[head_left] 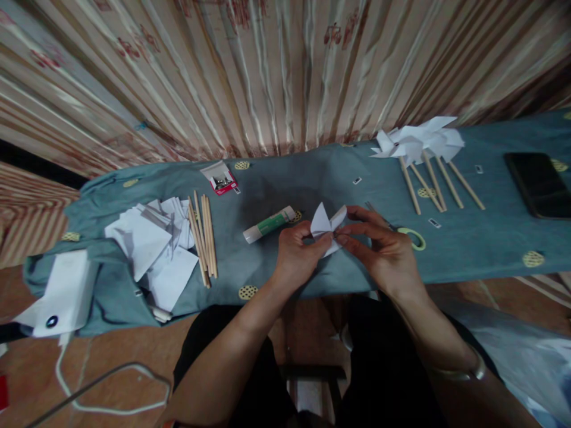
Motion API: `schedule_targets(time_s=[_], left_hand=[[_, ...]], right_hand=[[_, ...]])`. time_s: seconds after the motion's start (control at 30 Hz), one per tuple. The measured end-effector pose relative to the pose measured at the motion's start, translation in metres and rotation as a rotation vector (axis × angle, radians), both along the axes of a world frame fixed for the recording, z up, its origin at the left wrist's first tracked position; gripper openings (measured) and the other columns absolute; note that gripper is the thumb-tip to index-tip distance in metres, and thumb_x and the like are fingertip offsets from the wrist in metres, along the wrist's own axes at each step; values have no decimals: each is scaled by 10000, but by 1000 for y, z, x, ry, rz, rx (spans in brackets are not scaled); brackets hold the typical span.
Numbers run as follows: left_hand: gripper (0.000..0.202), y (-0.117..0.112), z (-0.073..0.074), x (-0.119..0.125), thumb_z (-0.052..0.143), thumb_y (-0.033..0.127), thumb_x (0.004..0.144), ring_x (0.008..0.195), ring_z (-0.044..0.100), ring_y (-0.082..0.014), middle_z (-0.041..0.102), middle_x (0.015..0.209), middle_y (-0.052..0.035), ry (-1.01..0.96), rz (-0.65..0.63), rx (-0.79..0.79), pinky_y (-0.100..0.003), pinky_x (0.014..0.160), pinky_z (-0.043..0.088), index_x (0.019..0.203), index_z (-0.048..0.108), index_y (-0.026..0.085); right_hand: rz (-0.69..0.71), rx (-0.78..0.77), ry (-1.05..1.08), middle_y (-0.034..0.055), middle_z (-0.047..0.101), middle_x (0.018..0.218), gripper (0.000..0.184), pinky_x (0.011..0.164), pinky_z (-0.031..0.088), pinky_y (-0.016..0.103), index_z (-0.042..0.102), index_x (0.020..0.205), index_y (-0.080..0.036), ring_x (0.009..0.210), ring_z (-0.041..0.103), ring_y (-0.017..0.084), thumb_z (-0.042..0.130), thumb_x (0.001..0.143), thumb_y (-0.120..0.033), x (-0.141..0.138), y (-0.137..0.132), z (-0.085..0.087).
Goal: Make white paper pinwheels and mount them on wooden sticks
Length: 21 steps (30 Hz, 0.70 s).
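Between my two hands, just above the table's near middle, is a white paper pinwheel (pixel 322 221) with its blades folded up. My left hand (pixel 298 252) grips it from the left, thumb pressed at its centre. From the right, my right hand (pixel 379 244) pinches at the same centre with thumb and fingers; whether a small pin is between them I cannot make out. A green and white glue stick (pixel 270 224) lies just left of my left hand. Partly behind my right hand are scissors (pixel 414 238) with light green handles.
Left on the blue-green cloth (pixel 307 178) are white paper sheets (pixel 151 238), several wooden sticks (pixel 204 238) and a red box of metal pins (pixel 222 180). Finished pinwheels (pixel 423 142) on sticks lie at the back right, near a black phone (pixel 537 184). A white device (pixel 66 285) with a cable sits far left.
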<state>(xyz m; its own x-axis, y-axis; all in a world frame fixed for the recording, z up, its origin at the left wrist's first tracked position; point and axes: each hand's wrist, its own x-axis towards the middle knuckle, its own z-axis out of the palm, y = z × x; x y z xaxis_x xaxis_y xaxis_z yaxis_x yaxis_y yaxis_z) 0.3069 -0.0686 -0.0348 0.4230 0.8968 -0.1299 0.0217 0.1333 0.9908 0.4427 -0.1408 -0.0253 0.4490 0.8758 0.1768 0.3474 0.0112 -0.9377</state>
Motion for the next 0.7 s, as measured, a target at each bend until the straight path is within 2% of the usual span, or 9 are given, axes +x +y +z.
schedule_targets(time_s=[0.23,0.7], left_hand=[[100,1,-1,0,696,244,701,686,630,-149,705,734,-25,-7,-19,-8,-276,700,503,741,725,158],[118,3,4,-1,695,233,707,677,629,-148,712,739,-27,11,-48,-4,-265,667,496,770,728,139]], right_hand=[[8,-31,63,22,681,1209,39,1086,415,473,767,780,-287,1171,612,265,753,745,-294,0,0,-1],[58,-56,312,18,659,1218,71,1099,380,456,778,766,-290,1175,596,254,792,704,-321,3,1,-8]])
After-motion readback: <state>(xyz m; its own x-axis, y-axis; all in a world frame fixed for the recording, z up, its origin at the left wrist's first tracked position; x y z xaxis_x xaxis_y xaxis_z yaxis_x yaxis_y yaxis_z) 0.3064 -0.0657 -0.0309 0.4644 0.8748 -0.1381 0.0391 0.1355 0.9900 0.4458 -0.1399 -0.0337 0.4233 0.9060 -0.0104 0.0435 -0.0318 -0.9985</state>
